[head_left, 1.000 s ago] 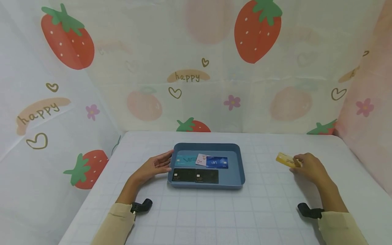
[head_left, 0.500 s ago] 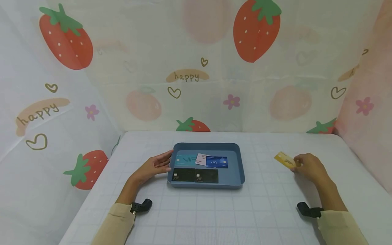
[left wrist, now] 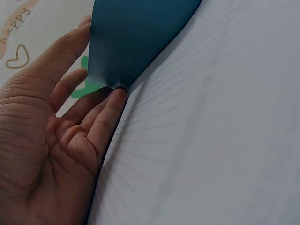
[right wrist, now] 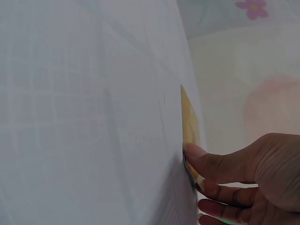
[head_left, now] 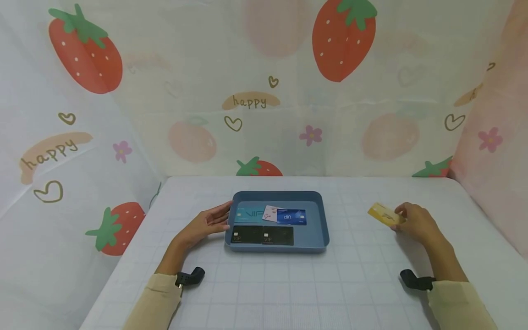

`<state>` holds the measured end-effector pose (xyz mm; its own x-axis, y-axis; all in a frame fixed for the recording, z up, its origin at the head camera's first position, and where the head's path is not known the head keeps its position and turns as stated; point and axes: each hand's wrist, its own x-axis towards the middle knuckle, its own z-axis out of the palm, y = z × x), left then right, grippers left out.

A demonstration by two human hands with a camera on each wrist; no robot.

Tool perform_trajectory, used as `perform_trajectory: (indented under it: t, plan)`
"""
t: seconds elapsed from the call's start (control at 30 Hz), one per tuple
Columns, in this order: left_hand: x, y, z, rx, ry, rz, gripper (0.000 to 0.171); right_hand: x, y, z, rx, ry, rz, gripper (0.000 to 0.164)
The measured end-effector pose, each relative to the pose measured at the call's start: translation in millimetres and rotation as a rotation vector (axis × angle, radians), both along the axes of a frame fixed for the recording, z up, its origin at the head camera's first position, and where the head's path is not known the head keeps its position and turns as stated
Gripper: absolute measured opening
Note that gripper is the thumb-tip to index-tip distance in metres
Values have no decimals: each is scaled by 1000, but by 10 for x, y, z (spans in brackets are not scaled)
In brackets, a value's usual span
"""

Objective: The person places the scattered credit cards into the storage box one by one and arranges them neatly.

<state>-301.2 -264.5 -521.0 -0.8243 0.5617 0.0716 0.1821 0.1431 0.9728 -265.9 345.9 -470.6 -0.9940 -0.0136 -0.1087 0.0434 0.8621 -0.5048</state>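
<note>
In the head view a blue tray holds several cards. Its left side has a teal VIP card at the back and two black VIP cards in front. A blue card overlaps a white flowered card. My left hand rests its fingertips and thumb against the tray's outer left side, fingers loosely extended; the left wrist view shows them at the tray wall. My right hand pinches a yellow card between thumb and fingers, close over the table right of the tray.
A white gridded cloth covers the table. Behind it hangs a curtain printed with strawberries, hearts and flowers, which also runs along the left side. A pink-tinted curtain borders the right.
The yellow card in my right hand has swung slightly, its free end shifting a little left. My left hand stays at the tray. The head view has tipped slightly.
</note>
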Motion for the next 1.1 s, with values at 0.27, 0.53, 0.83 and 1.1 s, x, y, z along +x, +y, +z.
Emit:
perform_trajectory:
  t: [0.27,0.53,0.83,1.1]
  plan:
    - [-6,-2,32,6,8,-10,78,13,-4,42,0,36,19,59]
    - [4,1,27,-12,10,9,77,17,10,47,-23,58,31,57]
    - [34,3,-16,-29,-2,29,76,27,3,18,-33,70,24,43]
    - [11,4,-4,-38,-2,29,76,18,-6,50,-51,52,9,36]
